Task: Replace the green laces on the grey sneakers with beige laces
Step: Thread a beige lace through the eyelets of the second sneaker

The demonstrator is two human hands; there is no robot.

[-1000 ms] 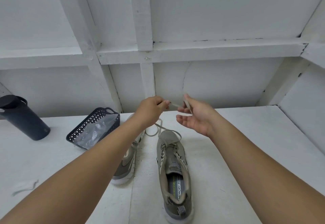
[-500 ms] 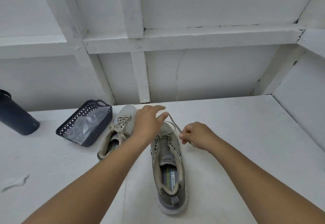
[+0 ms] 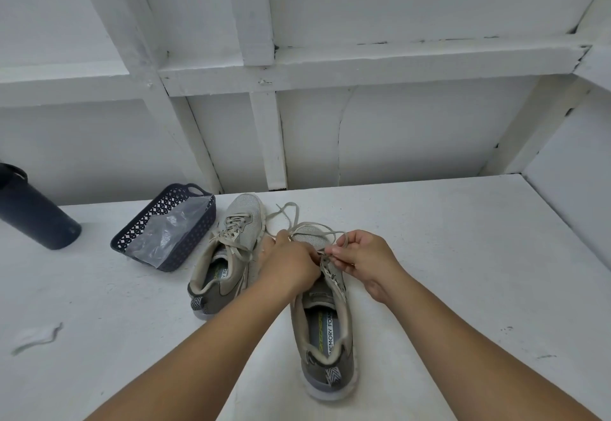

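at frame centre, the left hand [image 3: 291, 265] steadies the right shoe [image 3: 325, 318] while the right hand [image 3: 362, 255] pinches the beige lace [image 3: 317, 227], likely to thread an eyelet. the laced shoe [image 3: 228, 255] waits left.

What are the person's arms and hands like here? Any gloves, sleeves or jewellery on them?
Both forearms are bare as far as the picture reaches, with no sleeves in view. The left hand and the right hand wear no gloves. No watch or bracelet shows at either wrist. Whether a ring is worn cannot be told.
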